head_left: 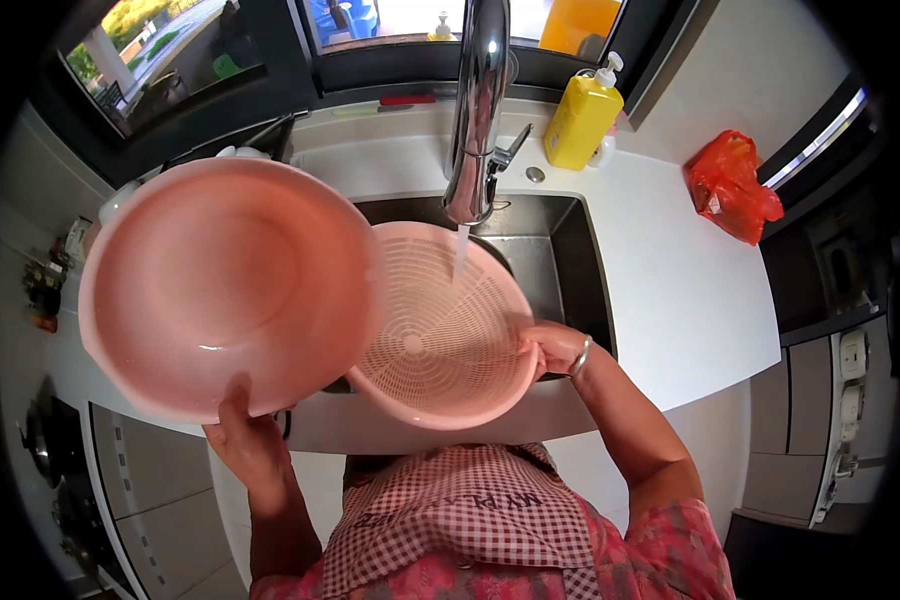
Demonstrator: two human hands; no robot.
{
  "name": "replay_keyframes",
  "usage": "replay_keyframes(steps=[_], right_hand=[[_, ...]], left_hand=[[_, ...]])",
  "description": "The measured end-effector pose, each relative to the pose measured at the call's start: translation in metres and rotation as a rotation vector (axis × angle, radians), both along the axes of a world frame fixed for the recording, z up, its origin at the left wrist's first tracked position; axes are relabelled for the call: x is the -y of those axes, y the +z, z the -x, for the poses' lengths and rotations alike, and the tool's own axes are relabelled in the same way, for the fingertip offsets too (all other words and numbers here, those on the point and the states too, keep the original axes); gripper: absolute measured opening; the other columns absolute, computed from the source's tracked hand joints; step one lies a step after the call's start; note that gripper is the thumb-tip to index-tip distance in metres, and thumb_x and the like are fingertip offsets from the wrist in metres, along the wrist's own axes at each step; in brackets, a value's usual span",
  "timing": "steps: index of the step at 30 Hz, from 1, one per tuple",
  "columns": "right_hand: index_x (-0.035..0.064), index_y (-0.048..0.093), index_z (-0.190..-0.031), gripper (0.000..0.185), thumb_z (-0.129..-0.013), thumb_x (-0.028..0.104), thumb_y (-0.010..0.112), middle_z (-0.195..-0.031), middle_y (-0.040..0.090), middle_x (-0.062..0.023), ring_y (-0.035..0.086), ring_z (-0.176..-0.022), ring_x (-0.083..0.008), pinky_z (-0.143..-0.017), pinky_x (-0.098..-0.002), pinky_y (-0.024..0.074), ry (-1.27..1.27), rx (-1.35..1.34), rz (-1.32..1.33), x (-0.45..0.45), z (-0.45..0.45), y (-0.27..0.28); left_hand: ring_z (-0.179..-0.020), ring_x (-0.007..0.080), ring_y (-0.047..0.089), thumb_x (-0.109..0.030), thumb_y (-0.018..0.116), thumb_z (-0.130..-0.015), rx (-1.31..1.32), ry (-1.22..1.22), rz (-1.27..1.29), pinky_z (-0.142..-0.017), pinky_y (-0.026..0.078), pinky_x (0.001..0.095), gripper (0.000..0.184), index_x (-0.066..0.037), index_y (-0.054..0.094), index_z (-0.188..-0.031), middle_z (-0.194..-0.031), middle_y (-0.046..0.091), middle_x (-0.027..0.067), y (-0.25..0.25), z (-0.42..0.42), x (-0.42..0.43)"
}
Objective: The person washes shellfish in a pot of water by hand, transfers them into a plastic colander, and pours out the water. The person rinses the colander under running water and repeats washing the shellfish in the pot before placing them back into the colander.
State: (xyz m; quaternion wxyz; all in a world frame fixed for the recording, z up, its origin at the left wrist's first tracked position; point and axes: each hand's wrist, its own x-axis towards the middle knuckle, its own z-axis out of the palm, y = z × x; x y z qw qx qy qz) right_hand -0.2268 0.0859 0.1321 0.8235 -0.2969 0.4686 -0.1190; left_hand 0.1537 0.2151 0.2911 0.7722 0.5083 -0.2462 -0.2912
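Head view, left hand [247,437] gripping smooth pink plastic bowl [210,270], right hand [558,349] clasping round slotted colander [440,330] under running water [461,255].

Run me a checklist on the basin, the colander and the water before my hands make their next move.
1. Left hand gripping the basin by its rim: ok.
2. Right hand gripping the colander by its rim: ok.
3. Water stream landing inside the colander: ok.
4. Faucet shut off: not ok, water is running.
5. Basin drained fully: cannot tell; a bright glint shows inside, but it could be wet plastic.
6. Yellow pump bottle upright and away from both hands: ok.
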Motion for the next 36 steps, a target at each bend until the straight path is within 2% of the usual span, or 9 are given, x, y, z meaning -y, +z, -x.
replay_keyframes(steps=[4,7,12,20,23,25,28,33,36], right_hand=[[-0.0045,0.062,-0.102,0.033,-0.080,0.021,0.065,-0.091,0.071,-0.0180,0.074,-0.076,-0.0300,-0.070,-0.0459,0.0644,0.026,0.049,0.069,0.021,-0.047,0.004],[-0.0072,0.059,-0.108,0.038,-0.079,0.016,0.065,-0.090,0.070,-0.0185,0.074,-0.076,-0.0303,-0.068,-0.0467,0.0649,0.035,0.006,0.157,0.040,-0.066,0.020],[-0.0158,0.050,-0.127,0.052,-0.081,0.006,0.064,-0.099,0.069,-0.0227,0.074,-0.078,-0.0313,-0.068,-0.0397,0.0665,-0.212,-0.068,0.300,0.044,-0.045,0.035],[-0.0125,0.054,-0.126,0.042,-0.091,0.009,0.062,-0.102,0.071,-0.0188,0.074,-0.077,-0.0255,-0.062,-0.0326,0.0657,-0.549,-0.334,0.546,-0.011,0.025,0.056],[-0.0091,0.055,-0.125,0.045,-0.092,0.017,0.067,-0.102,0.070,-0.0152,0.073,-0.079,-0.0210,-0.057,-0.0265,0.0631,-0.659,-0.386,0.467,-0.022,0.038,0.046],[-0.0092,0.056,-0.124,0.043,-0.090,0.016,0.066,-0.101,0.070,-0.0156,0.073,-0.079,-0.0223,-0.058,-0.0286,0.0640,-0.680,-0.318,0.415,-0.026,0.029,0.042],[-0.0101,0.056,-0.121,0.042,-0.087,0.013,0.065,-0.099,0.070,-0.0166,0.074,-0.078,-0.0247,-0.061,-0.0322,0.0651,-0.581,-0.266,0.304,-0.027,0.009,0.038],[-0.0124,0.058,-0.115,0.041,-0.086,0.016,0.061,-0.093,0.071,-0.0192,0.074,-0.075,-0.0291,-0.065,-0.0366,0.0658,-0.307,-0.171,0.155,-0.029,0.008,0.048],[-0.0124,0.059,-0.111,0.039,-0.086,0.017,0.059,-0.090,0.070,-0.0202,0.074,-0.072,-0.0299,-0.062,-0.0354,0.0657,-0.329,-0.250,0.210,-0.032,0.030,0.065]], left_hand=[[-0.084,0.0248,0.062,-0.006,0.052,-0.091,0.031,-0.023,0.012,-0.054,0.049,0.0374,0.037,0.001,0.052,-0.126,-0.108,0.060,0.0133,0.000,-0.010,-0.007],[-0.073,0.0246,0.059,-0.007,0.046,-0.089,0.075,0.024,-0.021,-0.054,0.047,0.0362,0.032,0.005,0.051,-0.119,-0.098,0.058,0.0132,-0.001,-0.010,-0.008],[-0.071,0.0234,0.058,-0.007,0.046,-0.090,0.012,0.047,-0.033,-0.053,0.047,0.0355,0.030,0.005,0.051,-0.117,-0.096,0.057,0.0129,-0.006,-0.005,-0.007],[-0.071,0.0231,0.059,-0.009,0.049,-0.089,-0.049,-0.090,-0.126,-0.054,0.048,0.0355,0.035,0.004,0.049,-0.122,-0.097,0.058,0.0136,-0.022,0.003,0.001],[-0.068,0.0213,0.058,-0.009,0.049,-0.090,-0.073,-0.158,-0.137,-0.055,0.049,0.0361,0.035,0.004,0.050,-0.122,-0.096,0.059,0.0130,-0.037,0.003,0.003],[-0.063,0.0181,0.055,-0.007,0.048,-0.091,-0.094,-0.185,-0.150,-0.055,0.050,0.0361,0.030,0.003,0.051,-0.120,-0.092,0.060,0.0115,-0.039,0.007,0.004],[-0.066,0.0234,0.057,-0.011,0.049,-0.088,-0.108,-0.203,-0.214,-0.056,0.049,0.0379,0.037,0.005,0.049,-0.122,-0.094,0.058,0.0137,-0.030,0.014,0.004],[-0.064,0.0226,0.056,-0.012,0.049,-0.089,-0.076,-0.192,-0.195,-0.056,0.049,0.0374,0.036,0.005,0.050,-0.121,-0.093,0.058,0.0141,-0.027,0.002,-0.002],[-0.063,0.0218,0.058,-0.009,0.048,-0.089,-0.107,-0.155,-0.178,-0.054,0.051,0.0368,0.032,0.005,0.051,-0.117,-0.092,0.060,0.0134,-0.026,0.000,-0.006]])
